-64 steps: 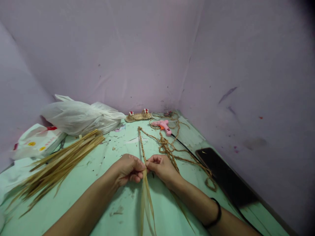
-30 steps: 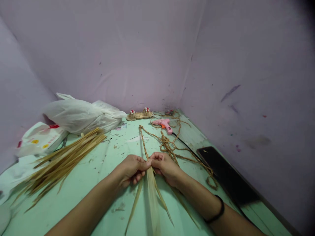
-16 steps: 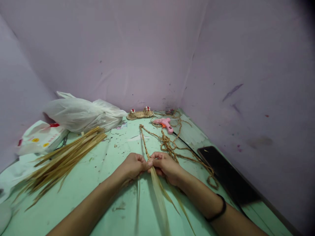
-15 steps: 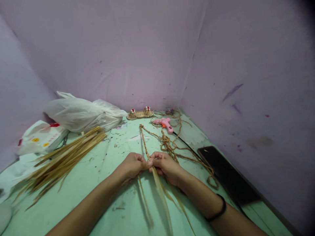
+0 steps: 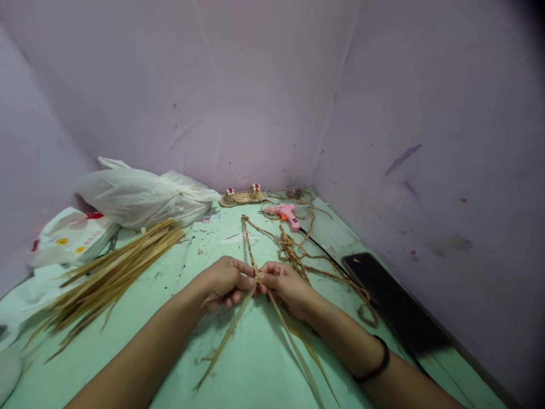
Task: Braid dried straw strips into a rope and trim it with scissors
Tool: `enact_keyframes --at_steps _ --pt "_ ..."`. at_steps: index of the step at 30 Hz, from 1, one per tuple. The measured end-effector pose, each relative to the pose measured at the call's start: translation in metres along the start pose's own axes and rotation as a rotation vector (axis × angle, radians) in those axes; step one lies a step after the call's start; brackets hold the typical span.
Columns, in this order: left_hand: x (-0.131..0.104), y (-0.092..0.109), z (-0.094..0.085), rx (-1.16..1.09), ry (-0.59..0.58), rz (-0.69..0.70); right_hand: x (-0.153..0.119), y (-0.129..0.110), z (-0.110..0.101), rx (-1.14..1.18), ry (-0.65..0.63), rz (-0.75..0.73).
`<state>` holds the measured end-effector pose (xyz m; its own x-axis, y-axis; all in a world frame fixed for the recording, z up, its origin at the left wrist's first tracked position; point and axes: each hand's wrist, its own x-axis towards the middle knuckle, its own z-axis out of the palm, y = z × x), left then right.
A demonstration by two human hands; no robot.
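Between my two hands is the working end of a thin braided cord of dried plant fibre. My left hand pinches a loose strand that trails toward me on the left. Pressed against the braid's end, my right hand is closed on it at thumb and forefinger. Other flat strands hang down below the right hand. From the far bend the cord runs back right into a loose tangle behind my right hand. The exact crossing of the strands is hidden by my fingertips.
Left lies a bundle of dried strips, near a white box and a white plastic bag. A woven piece with small flowers and a pink glue gun are at the back. A dark phone lies right.
My left hand has shifted slightly, and its strand now slants out to the left. The strands under my right hand have swung right. The braid stays in place.
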<state>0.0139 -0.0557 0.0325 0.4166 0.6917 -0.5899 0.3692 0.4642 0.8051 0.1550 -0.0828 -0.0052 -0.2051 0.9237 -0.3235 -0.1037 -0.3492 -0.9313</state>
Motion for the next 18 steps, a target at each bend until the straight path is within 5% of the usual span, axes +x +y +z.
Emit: enact_keyframes --at_steps 5,18 --pt "0.011 -0.009 -0.001 -0.15 -0.002 -0.005 0.002 0.002 -0.002 -0.037 0.004 -0.017" --pt "0.008 -0.01 0.007 0.043 0.213 0.053 0.003 0.004 -0.002 -0.208 0.02 -0.167"
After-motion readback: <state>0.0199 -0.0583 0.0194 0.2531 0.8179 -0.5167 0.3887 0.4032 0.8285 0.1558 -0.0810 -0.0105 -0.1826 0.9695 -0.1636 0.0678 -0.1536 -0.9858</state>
